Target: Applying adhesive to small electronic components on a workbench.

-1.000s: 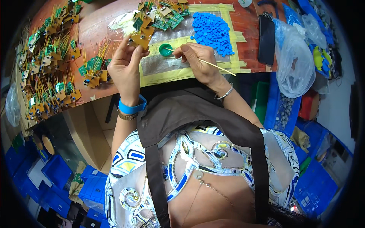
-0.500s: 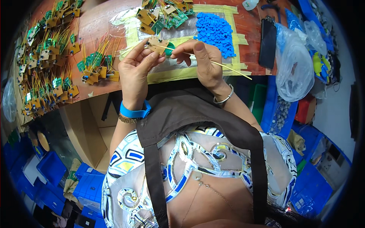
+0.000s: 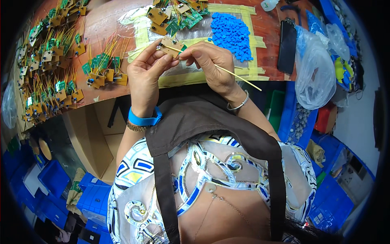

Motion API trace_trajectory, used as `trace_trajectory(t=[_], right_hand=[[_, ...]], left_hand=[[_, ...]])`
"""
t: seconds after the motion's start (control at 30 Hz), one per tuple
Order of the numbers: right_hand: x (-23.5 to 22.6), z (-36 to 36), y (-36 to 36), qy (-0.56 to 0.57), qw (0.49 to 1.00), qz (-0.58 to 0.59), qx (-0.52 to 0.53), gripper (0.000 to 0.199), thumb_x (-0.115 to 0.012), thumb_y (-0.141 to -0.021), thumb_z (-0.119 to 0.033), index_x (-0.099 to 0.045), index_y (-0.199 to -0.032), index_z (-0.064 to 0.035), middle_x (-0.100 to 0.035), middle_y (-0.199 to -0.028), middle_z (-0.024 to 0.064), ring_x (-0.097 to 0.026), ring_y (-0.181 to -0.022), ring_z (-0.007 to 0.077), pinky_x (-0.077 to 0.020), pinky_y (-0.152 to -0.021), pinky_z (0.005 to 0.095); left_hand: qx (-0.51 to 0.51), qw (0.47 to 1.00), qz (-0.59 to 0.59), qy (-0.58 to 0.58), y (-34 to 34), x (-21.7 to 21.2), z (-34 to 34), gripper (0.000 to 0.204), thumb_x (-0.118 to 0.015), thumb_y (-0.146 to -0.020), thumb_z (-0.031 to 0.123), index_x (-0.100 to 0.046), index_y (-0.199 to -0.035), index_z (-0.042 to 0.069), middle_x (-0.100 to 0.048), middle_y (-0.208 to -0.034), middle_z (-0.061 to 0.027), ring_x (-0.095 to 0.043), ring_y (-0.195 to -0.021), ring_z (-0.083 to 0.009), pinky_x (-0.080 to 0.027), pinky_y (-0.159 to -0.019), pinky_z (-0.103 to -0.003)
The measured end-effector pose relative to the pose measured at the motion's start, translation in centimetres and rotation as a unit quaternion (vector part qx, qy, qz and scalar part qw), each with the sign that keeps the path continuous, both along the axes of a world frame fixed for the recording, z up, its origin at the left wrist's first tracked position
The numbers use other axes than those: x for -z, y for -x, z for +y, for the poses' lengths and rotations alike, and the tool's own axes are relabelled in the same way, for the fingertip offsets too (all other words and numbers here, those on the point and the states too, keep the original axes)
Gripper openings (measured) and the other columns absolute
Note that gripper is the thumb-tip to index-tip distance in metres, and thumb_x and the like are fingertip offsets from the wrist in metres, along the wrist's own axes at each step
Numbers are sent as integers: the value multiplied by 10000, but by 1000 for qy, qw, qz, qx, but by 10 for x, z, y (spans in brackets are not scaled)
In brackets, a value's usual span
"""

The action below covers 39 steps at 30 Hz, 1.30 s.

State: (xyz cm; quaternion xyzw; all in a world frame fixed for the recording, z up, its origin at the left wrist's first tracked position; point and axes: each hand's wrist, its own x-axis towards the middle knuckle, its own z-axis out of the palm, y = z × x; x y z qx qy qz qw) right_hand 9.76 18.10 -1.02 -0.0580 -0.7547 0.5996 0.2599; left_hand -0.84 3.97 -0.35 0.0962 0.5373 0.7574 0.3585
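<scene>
My left hand [image 3: 148,67] is closed, pinching the edge of a small tan circuit board [image 3: 171,44] with dark parts on it. A bit of green [image 3: 183,48] shows at the board's right side, partly behind my fingers. In my right hand [image 3: 213,65] is a thin pale wooden stick [image 3: 239,77], gripped between thumb and fingers. The stick slants up to the left, and its far end lies over the board's face; whether it touches cannot be made out. Both hands are above the taped mat [image 3: 195,78] at the table's near edge.
A pile of small blue pieces [image 3: 231,36] lies right of my hands. Several wired boards [image 3: 101,73] crowd the table's left side, with more boards [image 3: 178,18] behind my hands. A black phone [image 3: 286,46] and clear plastic bags [image 3: 315,73] are at the right.
My right fingers have curled in closer around the stick and toward the board. The stick has slid up and left, its end reaching farther across the board, which is slightly tilted now.
</scene>
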Motion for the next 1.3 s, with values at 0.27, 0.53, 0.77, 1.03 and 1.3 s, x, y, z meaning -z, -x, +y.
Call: trace_trajectory(t=[0.27,0.53,0.77,1.03,1.3], right_hand=[[-12,10,-6,-101,994,28,3,230,-555,-959,-171,-683,-944,19,-677,-889,104,-628,-758,151,-483,-684,255],[9,47,-21,-183,968,-44,167,96,-636,-884,-50,-677,-958,-4,-698,-889,104,-644,-796,143,-481,-670,289],[26,50,-8,-408,892,-38,190,190,-742,-705,-52,-673,-882,-51,-642,-759,65,-607,-745,241,-468,-664,355],[28,52,0,-434,881,-47,182,156,-726,-705,-45,-652,-842,-58,-638,-756,47,-602,-753,235,-443,-682,340],[-13,12,18,-329,933,92,117,222,-761,-672,-32,-675,-874,-68,-660,-791,47,-608,-741,229,-437,-650,325]], left_hand=[[-4,1000,20,-5,-1,2,1,440,-637,-862,-31,-507,-1280,-73,-640,-914,-87,-682,-814,-191,-564,-770,-274],[-7,997,82,12,-1,8,-3,407,-612,-875,-38,-530,-1273,-47,-636,-957,-83,-667,-853,-191,-569,-825,-324],[-4,996,89,9,-4,6,0,412,-625,-871,-34,-530,-1272,-47,-646,-947,-94,-673,-838,-193,-568,-792,-307],[11,997,77,9,-4,3,3,388,-615,-878,-35,-533,-1256,-66,-649,-916,-94,-675,-807,-183,-570,-752,-282],[55,996,71,3,-8,-1,4,366,-605,-882,-35,-542,-1241,-72,-653,-908,-89,-669,-797,-165,-565,-751,-266]])
